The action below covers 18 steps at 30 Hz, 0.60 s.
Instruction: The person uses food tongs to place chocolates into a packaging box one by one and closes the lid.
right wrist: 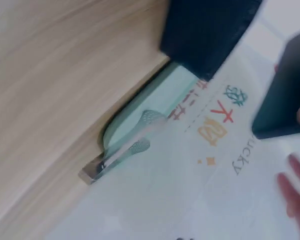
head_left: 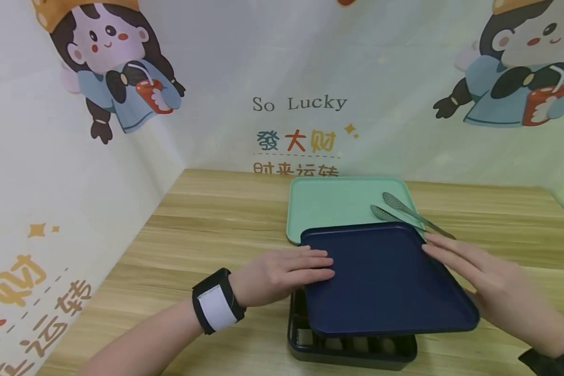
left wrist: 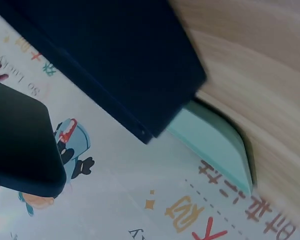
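A navy lid (head_left: 390, 282) with rounded corners is held tilted above a dark lunch box (head_left: 352, 357), covering most of it in the head view. My left hand (head_left: 282, 274) grips the lid's left edge, fingers lying over its face and thumb out of sight. At the right edge my right hand (head_left: 493, 284) holds the lid, its thumb mostly hidden behind. Along the box's near side, compartments with several pale pieces (head_left: 333, 343) show, too shaded to identify. The left wrist view shows the box (left wrist: 120, 65) and part of the lid (left wrist: 20, 140).
Behind the lid lies a mint-green tray (head_left: 333, 201) on the wooden table (head_left: 225, 209). Grey tongs with perforated ends (head_left: 404, 206) rest across its right side, handle over the rim. A printed cloth (head_left: 216, 62) hangs behind and to the left.
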Tool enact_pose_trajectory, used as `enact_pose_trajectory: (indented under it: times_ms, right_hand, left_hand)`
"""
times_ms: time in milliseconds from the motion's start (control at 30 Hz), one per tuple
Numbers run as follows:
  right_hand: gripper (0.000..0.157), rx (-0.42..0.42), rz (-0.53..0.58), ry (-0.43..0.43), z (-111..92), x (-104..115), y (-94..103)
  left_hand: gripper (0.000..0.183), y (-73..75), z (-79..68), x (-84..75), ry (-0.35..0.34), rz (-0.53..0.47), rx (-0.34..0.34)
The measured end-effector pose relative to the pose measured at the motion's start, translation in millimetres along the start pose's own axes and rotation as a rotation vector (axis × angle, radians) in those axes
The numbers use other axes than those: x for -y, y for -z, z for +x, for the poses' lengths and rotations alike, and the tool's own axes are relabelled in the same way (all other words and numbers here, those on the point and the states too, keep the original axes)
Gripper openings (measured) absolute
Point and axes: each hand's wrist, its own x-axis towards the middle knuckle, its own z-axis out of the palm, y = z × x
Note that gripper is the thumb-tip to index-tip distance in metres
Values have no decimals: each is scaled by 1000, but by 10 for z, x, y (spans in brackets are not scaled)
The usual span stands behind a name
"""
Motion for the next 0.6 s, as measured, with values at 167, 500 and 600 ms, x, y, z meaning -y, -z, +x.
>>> enact_pose_trajectory:
  times_ms: [167, 500, 600]
  right_hand:
    - [42, -212, 123, 46, 85, 99, -68]
    - [61, 269, 748, -703, 172, 184, -245]
    - [66, 408, 871, -790, 149, 155, -393]
  left_hand:
    - [42, 82, 44, -23, 229, -416, -93]
    - [68, 82, -26, -86, 1065, -935, 107]
    - [66, -2, -90, -117, 1181, -1013, 220]
